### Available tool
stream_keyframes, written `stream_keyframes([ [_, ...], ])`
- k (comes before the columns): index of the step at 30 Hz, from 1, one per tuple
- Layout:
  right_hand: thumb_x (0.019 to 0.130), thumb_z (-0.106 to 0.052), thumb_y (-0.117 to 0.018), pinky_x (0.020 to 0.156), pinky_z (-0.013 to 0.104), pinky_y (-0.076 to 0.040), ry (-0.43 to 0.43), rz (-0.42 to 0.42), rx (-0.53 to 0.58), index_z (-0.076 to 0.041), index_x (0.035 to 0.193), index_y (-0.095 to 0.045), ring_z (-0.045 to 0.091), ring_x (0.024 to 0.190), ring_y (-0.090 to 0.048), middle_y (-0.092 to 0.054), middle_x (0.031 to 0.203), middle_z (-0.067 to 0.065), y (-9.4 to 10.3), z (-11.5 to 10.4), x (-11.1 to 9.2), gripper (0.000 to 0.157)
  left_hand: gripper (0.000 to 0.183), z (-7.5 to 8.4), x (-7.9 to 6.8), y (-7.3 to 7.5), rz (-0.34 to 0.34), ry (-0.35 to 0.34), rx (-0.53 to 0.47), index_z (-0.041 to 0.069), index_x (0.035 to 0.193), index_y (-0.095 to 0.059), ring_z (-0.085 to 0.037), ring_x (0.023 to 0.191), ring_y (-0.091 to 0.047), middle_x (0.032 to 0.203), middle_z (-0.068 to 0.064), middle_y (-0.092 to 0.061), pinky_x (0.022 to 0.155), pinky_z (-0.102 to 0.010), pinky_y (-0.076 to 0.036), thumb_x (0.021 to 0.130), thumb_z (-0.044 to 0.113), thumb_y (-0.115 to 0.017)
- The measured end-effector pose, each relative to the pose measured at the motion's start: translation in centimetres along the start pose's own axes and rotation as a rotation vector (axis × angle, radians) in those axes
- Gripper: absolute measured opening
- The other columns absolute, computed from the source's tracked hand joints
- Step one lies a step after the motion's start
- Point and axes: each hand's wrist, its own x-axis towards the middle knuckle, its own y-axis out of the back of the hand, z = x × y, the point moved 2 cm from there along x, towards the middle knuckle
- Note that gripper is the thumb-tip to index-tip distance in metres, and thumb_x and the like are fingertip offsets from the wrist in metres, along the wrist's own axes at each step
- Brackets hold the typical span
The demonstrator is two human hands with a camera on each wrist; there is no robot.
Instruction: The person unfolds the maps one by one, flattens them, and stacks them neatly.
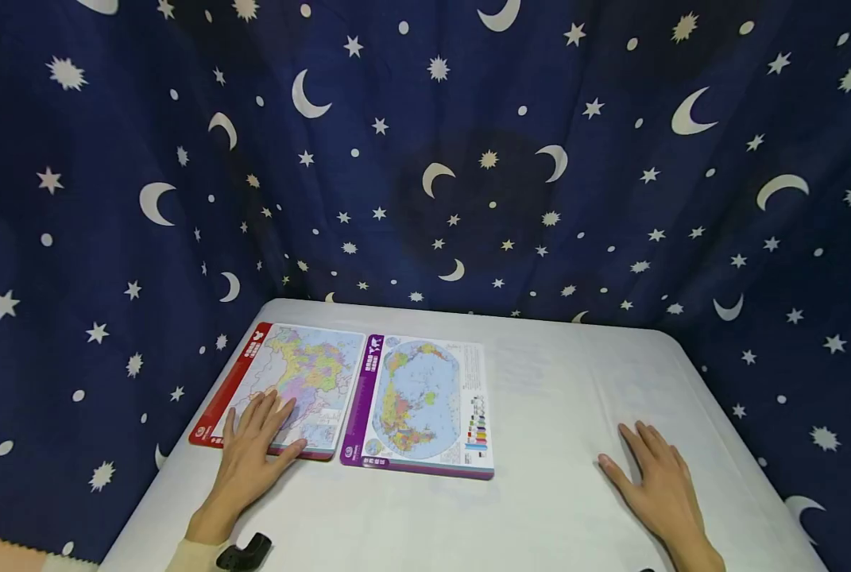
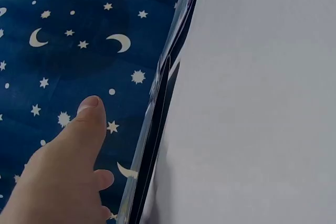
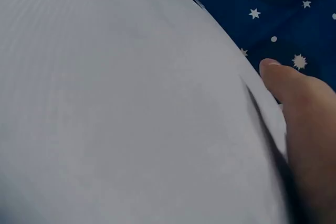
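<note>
In the head view, my left hand lies with fingers spread on the lower left part of a map board with a red border. That hand hides the board's lower middle. Close by on its right lies a second map board, bordered in purple, showing a world map turned sideways. My right hand rests on the white tabletop at the right, fingers extended, holding nothing. In the left wrist view the left thumb points up; the right wrist view shows the right thumb along its right edge.
The white table has rounded far corners. A dark blue curtain with moons and stars hangs behind it and along both sides. A black strap sits at the left wrist.
</note>
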Motion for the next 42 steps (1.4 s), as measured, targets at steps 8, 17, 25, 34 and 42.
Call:
stream_keyframes([
  [8,0.095,-0.053,-0.071,0.118,0.078,-0.015,-0.067,0.005,0.034,0.005,0.148,-0.051,0.059,0.144,-0.034,-0.041,0.154,0.039,-0.8,-2.5,-0.4,0.082,0.061,1.3,0.1,-0.4,0.079,-0.016,-0.067,0.011,0.133,-0.071,-0.044,0.141,-0.044,0.146,-0.021,-0.059,0.116,-0.076,-0.018,0.081,0.039,-0.086],
  [17,0.095,-0.054,-0.069,0.117,0.077,-0.019,-0.021,-0.031,0.109,0.002,0.148,-0.055,0.057,0.149,-0.031,-0.04,0.158,0.035,-3.3,-10.6,1.4,0.078,0.058,4.4,0.5,-2.0,0.065,-0.121,-0.116,0.01,0.126,-0.074,-0.043,0.136,-0.05,0.141,-0.02,-0.063,0.113,-0.076,-0.022,0.078,0.041,-0.088],
  [25,0.097,-0.051,-0.068,0.119,0.076,-0.018,0.085,-0.06,0.151,-0.007,0.15,-0.058,0.052,0.152,-0.033,-0.044,0.16,0.029,-5.1,-15.3,1.1,0.069,0.051,5.9,0.5,-2.6,0.04,-0.147,-0.185,0.011,0.118,-0.076,-0.037,0.13,-0.054,0.132,-0.015,-0.066,0.11,-0.06,-0.03,0.077,0.037,-0.092],
  [34,0.097,-0.048,-0.07,0.119,0.075,-0.018,0.117,-0.078,0.283,-0.006,0.145,-0.062,0.05,0.152,-0.035,-0.047,0.159,0.027,-5.9,-18.7,0.4,0.064,0.044,6.9,0.3,-3.4,0.033,-0.112,-0.189,0.014,0.11,-0.08,-0.025,0.113,-0.055,0.116,-0.006,-0.067,0.097,-0.048,-0.038,0.078,0.041,-0.092],
  [42,0.086,-0.029,-0.086,0.114,0.061,-0.039,0.079,-0.022,0.409,0.002,0.136,-0.067,0.04,0.139,-0.051,-0.061,0.144,0.019,-6.0,-19.7,0.7,0.062,0.048,7.9,0.7,-3.8,0.082,-0.076,-0.208,0.01,0.104,-0.078,-0.018,0.099,-0.052,0.101,0.0,-0.064,0.088,-0.035,-0.037,0.068,0.035,-0.099],
])
